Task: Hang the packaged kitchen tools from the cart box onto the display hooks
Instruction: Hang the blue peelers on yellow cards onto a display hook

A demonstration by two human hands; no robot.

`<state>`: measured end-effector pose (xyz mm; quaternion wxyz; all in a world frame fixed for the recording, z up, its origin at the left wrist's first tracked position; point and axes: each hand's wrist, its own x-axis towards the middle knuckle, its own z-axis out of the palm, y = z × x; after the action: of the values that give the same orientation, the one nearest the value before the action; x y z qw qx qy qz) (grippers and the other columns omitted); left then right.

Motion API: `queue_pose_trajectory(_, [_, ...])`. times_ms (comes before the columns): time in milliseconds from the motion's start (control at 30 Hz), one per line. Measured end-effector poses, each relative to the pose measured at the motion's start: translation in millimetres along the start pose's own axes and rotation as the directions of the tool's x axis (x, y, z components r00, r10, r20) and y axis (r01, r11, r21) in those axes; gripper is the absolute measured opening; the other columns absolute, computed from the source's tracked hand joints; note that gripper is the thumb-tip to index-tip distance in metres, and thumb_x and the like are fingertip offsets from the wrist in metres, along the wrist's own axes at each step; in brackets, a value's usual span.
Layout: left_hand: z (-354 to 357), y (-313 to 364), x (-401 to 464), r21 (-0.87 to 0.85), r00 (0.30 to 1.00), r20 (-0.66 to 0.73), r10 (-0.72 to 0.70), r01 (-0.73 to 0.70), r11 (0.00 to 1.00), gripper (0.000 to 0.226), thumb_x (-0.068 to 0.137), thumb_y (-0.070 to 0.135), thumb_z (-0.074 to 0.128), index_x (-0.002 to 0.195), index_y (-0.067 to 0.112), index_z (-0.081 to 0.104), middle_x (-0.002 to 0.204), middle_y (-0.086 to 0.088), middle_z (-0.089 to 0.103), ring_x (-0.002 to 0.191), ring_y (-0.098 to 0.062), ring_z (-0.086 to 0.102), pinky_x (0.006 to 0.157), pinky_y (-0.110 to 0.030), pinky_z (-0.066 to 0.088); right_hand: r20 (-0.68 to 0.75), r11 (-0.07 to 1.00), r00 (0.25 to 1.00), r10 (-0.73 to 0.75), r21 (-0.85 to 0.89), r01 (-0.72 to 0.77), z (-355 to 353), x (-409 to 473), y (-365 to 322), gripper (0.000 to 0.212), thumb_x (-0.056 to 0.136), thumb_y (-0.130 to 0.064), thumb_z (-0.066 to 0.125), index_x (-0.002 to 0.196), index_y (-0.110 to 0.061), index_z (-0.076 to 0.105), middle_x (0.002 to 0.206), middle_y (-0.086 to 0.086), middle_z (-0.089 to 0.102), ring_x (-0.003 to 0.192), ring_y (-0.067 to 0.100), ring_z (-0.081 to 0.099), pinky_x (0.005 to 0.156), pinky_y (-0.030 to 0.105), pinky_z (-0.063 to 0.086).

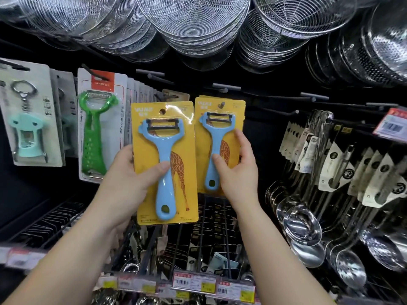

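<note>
My left hand (130, 172) grips one yellow peeler pack (165, 164) while my right hand (237, 170) pinches another peeler pack (220, 142) hanging on its display hook (221, 105).

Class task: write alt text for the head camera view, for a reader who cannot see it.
A person's left hand holds a yellow-carded blue peeler pack before a shop display, while the right hand grips a matching pack already on a hook. A green peeler hangs left, steel ladles right, wire strainers overhead.

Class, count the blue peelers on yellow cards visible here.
2: one blue peeler held in the left hand, one on the hook under the right hand. More may hide behind it.
</note>
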<state>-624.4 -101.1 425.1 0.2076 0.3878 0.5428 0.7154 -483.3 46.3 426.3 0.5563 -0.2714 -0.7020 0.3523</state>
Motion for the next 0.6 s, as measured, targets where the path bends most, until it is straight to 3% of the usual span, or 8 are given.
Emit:
queue_pose_trajectory(100, [-1.5, 0.2, -0.1, -0.014, 1.000, -0.015, 0.002, -0.003, 1.000, 0.054, 0.069, 0.028, 0.072, 0.119, 0.015, 0.058, 0.107, -0.002, 0.078, 0.096, -0.023, 0.076, 0.084, -0.042, 0.057, -0.002, 0.999, 1.000, 0.017, -0.049, -0.017, 5.4, 19.1, 4.0, 0.070, 0.092, -0.022, 0.068, 0.150, -0.038, 0.032, 0.117, -0.014, 0.042, 0.089, -0.028, 0.046, 0.068, -0.002, 0.043])
queue_pose_trajectory(200, [-4.7, 1.4, 0.2, -0.022, 1.000, -0.018, 0.003, -0.003, 1.000, 0.059, 0.070, 0.027, 0.072, 0.125, 0.015, 0.056, 0.110, -0.001, 0.077, 0.097, -0.022, 0.076, 0.080, -0.040, 0.060, 0.005, 0.995, 0.998, 0.062, -0.075, -0.062, 12.9, 36.2, 10.1, 0.069, 0.094, -0.023, 0.065, 0.151, -0.040, 0.029, 0.118, -0.013, 0.038, 0.084, -0.016, 0.046, 0.059, 0.004, 0.040])
queue_pose_trajectory(300, [-7.8, 3.3, -0.2, -0.022, 1.000, -0.024, 0.009, -0.010, 1.000, 0.057, 0.071, 0.026, 0.071, 0.125, 0.016, 0.057, 0.109, 0.000, 0.077, 0.094, -0.020, 0.076, 0.070, -0.030, 0.064, 0.010, 0.994, 0.996, 0.086, -0.073, -0.085, 20.4, 51.6, 19.0, 0.068, 0.096, -0.024, 0.063, 0.151, -0.043, 0.027, 0.116, -0.010, 0.037, 0.083, -0.007, 0.045, 0.063, 0.011, 0.039])
queue_pose_trajectory(433, [-8.5, 4.8, -1.4, 0.013, 1.000, -0.023, 0.005, -0.005, 1.000, 0.055, 0.070, 0.028, 0.071, 0.123, 0.018, 0.058, 0.107, 0.001, 0.078, 0.092, -0.020, 0.077, 0.071, -0.033, 0.063, 0.027, 0.985, 0.992, 0.124, -0.123, -0.120, 24.3, 66.7, 27.8, 0.070, 0.097, -0.026, 0.062, 0.151, -0.047, 0.022, 0.122, -0.007, 0.038, 0.082, -0.001, 0.048, 0.068, 0.021, 0.047])
queue_pose_trajectory(600, [-6.9, 0.7, -1.7, 0.044, 1.000, -0.017, -0.001, 0.001, 0.999, 0.060, 0.070, 0.029, 0.072, 0.126, 0.015, 0.057, 0.108, -0.001, 0.078, 0.096, -0.022, 0.076, 0.086, -0.044, 0.058, -0.001, 0.980, 0.997, 0.080, -0.183, -0.079, 22.2, 52.4, 23.8, 0.074, 0.094, -0.027, 0.066, 0.151, -0.046, 0.024, 0.136, -0.004, 0.036, 0.121, 0.014, 0.048, 0.097, 0.035, 0.051])
